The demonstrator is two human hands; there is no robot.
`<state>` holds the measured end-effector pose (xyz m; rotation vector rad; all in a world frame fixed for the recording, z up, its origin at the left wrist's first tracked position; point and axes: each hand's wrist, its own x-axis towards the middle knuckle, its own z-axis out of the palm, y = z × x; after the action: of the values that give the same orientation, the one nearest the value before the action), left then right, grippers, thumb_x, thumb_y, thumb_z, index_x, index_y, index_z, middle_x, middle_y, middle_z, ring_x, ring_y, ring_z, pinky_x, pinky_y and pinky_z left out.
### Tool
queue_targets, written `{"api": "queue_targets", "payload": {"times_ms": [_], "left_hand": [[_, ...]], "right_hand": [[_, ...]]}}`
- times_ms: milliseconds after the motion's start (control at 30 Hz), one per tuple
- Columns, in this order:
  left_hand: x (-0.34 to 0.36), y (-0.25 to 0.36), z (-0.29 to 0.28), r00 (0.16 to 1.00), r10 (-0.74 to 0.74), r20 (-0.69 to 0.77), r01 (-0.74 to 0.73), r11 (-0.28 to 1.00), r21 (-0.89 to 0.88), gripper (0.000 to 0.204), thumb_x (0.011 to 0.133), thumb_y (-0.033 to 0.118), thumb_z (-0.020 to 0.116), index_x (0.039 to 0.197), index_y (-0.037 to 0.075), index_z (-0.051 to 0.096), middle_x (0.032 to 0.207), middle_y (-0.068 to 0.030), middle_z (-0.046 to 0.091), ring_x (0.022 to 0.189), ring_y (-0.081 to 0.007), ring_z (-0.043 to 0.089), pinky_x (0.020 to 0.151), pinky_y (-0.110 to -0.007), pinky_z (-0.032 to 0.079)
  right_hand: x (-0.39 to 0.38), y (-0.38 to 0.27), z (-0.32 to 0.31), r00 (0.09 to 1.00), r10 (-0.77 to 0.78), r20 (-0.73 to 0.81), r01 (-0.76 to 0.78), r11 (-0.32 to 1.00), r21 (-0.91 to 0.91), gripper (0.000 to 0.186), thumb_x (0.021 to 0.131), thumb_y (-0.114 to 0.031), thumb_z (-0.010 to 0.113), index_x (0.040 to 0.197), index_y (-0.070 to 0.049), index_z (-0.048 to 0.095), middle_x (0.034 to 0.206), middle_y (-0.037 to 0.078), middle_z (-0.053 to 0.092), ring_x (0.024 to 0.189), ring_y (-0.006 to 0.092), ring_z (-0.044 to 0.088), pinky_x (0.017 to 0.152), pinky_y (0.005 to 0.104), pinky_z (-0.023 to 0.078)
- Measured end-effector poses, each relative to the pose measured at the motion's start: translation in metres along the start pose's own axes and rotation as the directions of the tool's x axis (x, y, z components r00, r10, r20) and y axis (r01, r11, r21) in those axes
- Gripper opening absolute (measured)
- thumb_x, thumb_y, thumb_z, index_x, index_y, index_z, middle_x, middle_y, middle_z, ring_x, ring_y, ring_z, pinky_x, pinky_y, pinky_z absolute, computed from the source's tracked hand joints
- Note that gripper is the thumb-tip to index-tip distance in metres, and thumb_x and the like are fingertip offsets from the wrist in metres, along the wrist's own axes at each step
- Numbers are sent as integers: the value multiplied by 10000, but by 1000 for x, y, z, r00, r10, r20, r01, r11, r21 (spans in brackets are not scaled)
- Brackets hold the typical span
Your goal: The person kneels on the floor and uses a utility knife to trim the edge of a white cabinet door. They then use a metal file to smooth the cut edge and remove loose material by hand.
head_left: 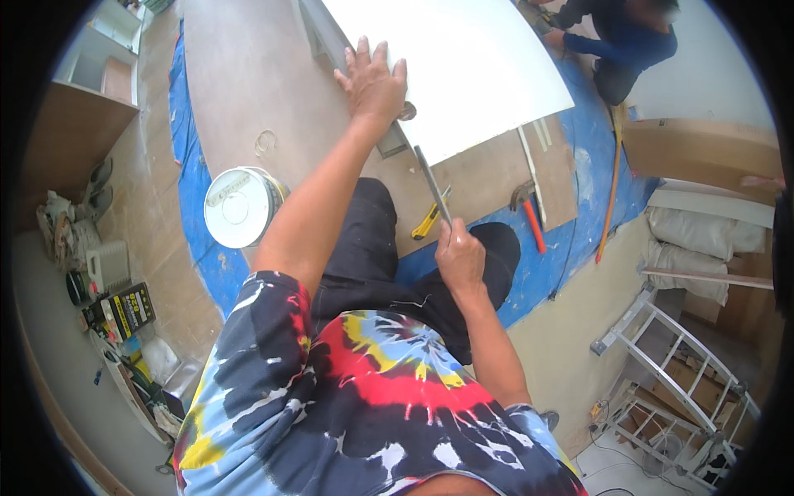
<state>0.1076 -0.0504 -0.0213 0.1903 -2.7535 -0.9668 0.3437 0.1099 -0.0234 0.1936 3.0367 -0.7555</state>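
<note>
My left hand (374, 89) lies with its fingers spread on the near left edge of a large white panel (471, 74). My right hand (460, 258) is closed around a long, flat, dark metal file (432, 183). The file's far end is by the panel's near corner; whether it touches the edge I cannot tell. On the board beneath, a yellow utility knife (428, 220) lies just left of the file. To the right rests a hammer (532, 221) with a red handle.
A white bucket (236, 207) stands left of my left arm. Blue sheeting (194, 165) lies around the brown board (248, 91). At the far right a person (628, 41) in dark clothes crouches. A metal ladder (674, 351) lies at the lower right.
</note>
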Motion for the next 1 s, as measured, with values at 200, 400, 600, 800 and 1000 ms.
{"api": "queue_targets", "payload": {"times_ms": [200,400,600,800,1000], "left_hand": [[0,0,-4,1000,3,21,-3,1000,-2,580,1029,424,527,1533,140,486,1674,-155,297,1574,-394,185,1259,-635,127],[1,-3,-2,1000,10,-25,-10,1000,14,566,1027,422,536,1521,148,501,1664,-156,317,1557,-402,228,1253,-638,146],[3,2,-5,1000,-5,8,4,999,35,543,1028,412,545,1506,155,522,1665,-135,324,1563,-385,222,1256,-630,153],[-1,0,-4,1000,18,-25,-18,999,-28,539,1032,394,531,1510,146,517,1667,-142,315,1565,-392,211,1261,-625,128],[5,-1,0,1000,-8,-6,8,1000,6,547,1031,415,523,1511,153,518,1665,-141,318,1566,-385,212,1257,-630,133]], "right_hand": [[28,-3,-5,973,-99,-208,94,995,-32,289,1040,-290,586,924,-26,584,674,271,652,642,508,653,550,589,504],[11,-1,-7,995,39,97,-34,998,-57,286,1043,-290,575,1018,-7,612,706,261,675,696,481,686,597,587,531],[28,-2,-12,998,-19,-67,13,996,-91,281,1043,-288,574,970,-18,597,711,267,669,682,476,685,605,584,536],[7,-2,-18,997,70,39,-69,997,-25,353,1066,-314,508,947,2,609,775,324,655,764,531,653,648,621,509],[9,-2,-13,1000,26,-17,-27,999,-40,354,1069,-328,504,997,0,617,757,307,669,745,515,674,658,601,539]]}}
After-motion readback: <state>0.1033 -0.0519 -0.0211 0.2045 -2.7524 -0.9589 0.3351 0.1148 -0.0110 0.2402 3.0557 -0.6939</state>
